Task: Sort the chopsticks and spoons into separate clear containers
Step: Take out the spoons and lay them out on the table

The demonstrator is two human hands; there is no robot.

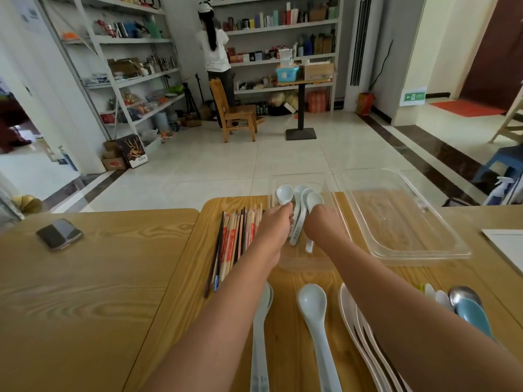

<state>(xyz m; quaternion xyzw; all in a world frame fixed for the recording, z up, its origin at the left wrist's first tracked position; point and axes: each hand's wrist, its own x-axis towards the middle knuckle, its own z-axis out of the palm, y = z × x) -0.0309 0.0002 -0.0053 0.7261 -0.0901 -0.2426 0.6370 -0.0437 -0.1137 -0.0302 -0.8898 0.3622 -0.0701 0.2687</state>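
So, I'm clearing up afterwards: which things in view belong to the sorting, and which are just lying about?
Job: chopsticks; loose spoons; sorted spoons; spoon container; empty container.
Lying about: phone; sheet of paper; spray bottle.

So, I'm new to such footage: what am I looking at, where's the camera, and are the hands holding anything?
No machine here: a person wears one camera on the head, looking down along both arms. The left hand and right hand reach into a clear container holding white spoons. Whether they grip any, I cannot tell. A pile of chopsticks lies left of it, a second clear container to its right, loose spoons nearer on the wooden table.
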